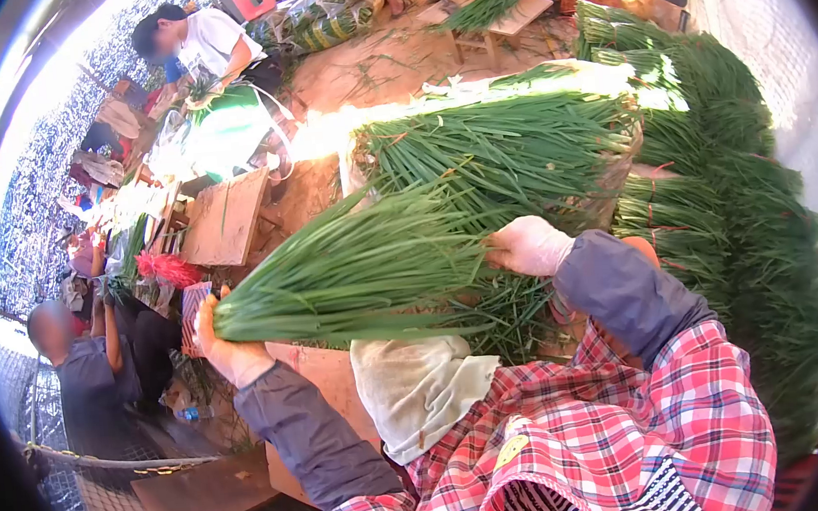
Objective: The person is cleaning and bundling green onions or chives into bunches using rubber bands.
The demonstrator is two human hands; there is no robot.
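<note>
A large bunch of long green leaves (362,269) hangs level in front of my body, its narrow end to the left and its blades fanning out to the right. My left hand (228,342) is wrapped round the narrow end. My right hand (528,246), in a pale glove, is at the fanned side, with its fingers pressed together at the blade tips; what they pinch is too small to make out. Just beyond the bunch lies a big pile of the same leaves (515,141). Loose leaves (510,315) lie below my right hand.
Tied bundles (675,215) are stacked along the right wall. A wooden board (225,217) stands left of the pile. One person (210,45) works at the upper left, another (92,376) sits at the far left. A small table (506,17) bears leaves at the back.
</note>
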